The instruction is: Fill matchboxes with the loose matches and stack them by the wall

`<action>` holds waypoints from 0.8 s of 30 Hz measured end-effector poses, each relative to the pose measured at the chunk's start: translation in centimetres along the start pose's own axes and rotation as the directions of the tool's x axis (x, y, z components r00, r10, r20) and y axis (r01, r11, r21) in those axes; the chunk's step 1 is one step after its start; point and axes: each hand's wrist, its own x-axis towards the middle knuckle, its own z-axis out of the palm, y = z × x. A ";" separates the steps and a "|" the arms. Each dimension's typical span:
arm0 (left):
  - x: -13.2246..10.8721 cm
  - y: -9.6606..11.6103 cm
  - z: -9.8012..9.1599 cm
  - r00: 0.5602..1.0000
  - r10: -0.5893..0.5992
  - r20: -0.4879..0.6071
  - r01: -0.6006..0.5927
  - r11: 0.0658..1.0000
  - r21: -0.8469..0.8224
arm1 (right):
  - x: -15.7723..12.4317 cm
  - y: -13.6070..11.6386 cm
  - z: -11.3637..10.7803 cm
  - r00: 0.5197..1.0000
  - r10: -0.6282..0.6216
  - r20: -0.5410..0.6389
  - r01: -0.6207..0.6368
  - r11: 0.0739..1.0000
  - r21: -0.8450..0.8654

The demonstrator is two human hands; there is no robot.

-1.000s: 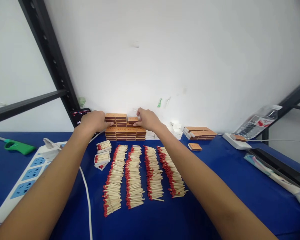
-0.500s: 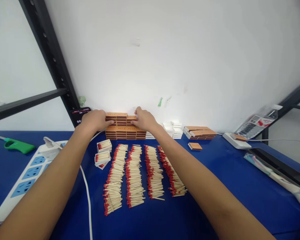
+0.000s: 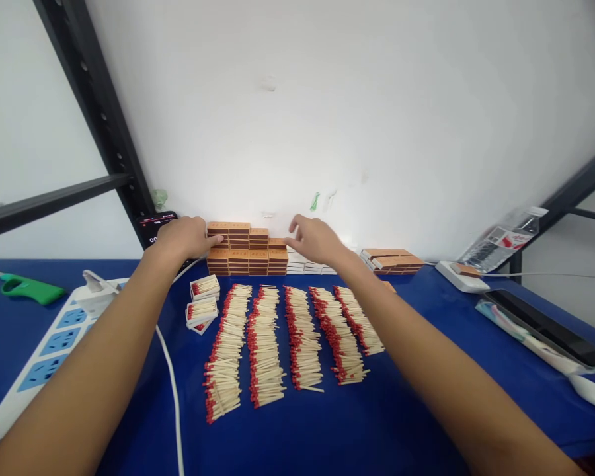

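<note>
Against the wall, orange-brown matchboxes (image 3: 248,261) form a stepped stack, taller on its left side. My left hand (image 3: 186,238) grips the stack's left end, thumb across the front; its other fingers are partly hidden. My right hand (image 3: 317,241) is just off the stack's right end, thumb and fingers apart and nothing between them. Beneath it, white matchbox trays (image 3: 297,264) are piled beside the stack. Several rows of red-headed matches (image 3: 268,347) lie on the blue table in front. Small trays filled with matches (image 3: 203,311) rest at the left of these rows.
More flat matchboxes (image 3: 394,261) are piled to the right. A power strip (image 3: 54,344) with a white cable (image 3: 173,383) and a green lighter (image 3: 32,289) lie left. At right are a plastic bottle (image 3: 506,241), a white box (image 3: 461,276) and a black phone-like slab (image 3: 550,327).
My right hand has let go of the stack and moved right, its fingers opening. A matchbox now sits on the stack's right end as a lower step. My left hand stays at the left end.
</note>
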 end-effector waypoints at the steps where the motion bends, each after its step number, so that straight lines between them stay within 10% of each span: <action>1: 0.0 0.0 -0.1 1.000 0.001 0.006 -0.001 1.000 0.000 | -1.2 1.7 -0.8 0.999 -0.004 0.032 0.004 1.000 0.018; 11: -0.2 -0.1 -0.4 0.999 0.007 0.037 -0.006 1.000 -0.024 | -14.7 18.1 -3.7 0.943 0.268 0.197 -0.291 0.951 0.101; 19: -0.5 0.1 -0.3 0.999 0.008 0.048 -0.007 1.000 -0.020 | -15.7 19.0 -2.7 0.943 0.243 0.228 -0.261 0.964 0.055; 24: -0.2 -0.4 -0.2 0.999 0.024 0.036 -0.023 1.000 -0.019 | -14.5 15.1 -5.3 0.947 0.152 0.282 -0.217 0.952 0.216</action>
